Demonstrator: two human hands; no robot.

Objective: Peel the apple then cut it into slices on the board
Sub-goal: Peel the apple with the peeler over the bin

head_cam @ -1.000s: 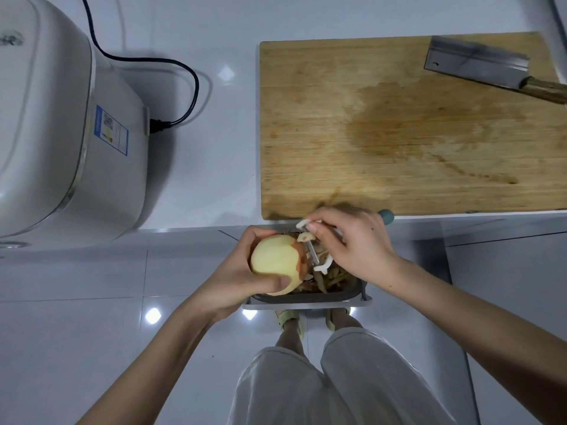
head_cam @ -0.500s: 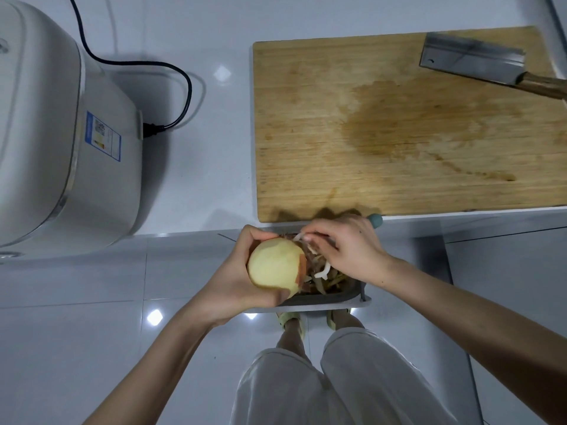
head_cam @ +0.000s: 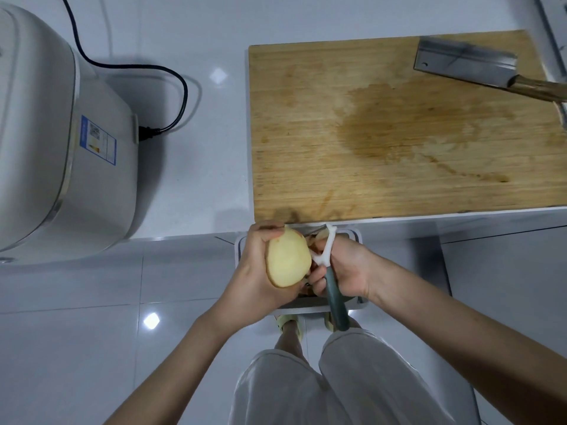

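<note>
— So, where is the apple (head_cam: 287, 261)?
— It is in the left hand (head_cam: 260, 271), held up over a small bin (head_cam: 357, 237) just past the front edge of the white desk (head_cam: 190, 179). The left grip is wrapped tight around it, fingers on top and thumb below.
— Which way does it point?
— Its long way runs up and down in the view, tipped a bit. One end points to the wooden board (head_cam: 399, 133), the other end back to the person. The side we see is pale and bare of skin.
— And the right hand (head_cam: 346, 266)?
— Its grip is closed on the peeler (head_cam: 329, 271). The white head touches the apple's right side. The dark handle points down to the person's legs.
— What else?
— A big knife (head_cam: 466, 64) lies on the board's far right corner, well apart from the hands. A white cooker (head_cam: 46, 133) with a black cord (head_cam: 171, 87) sits on the left.
</note>
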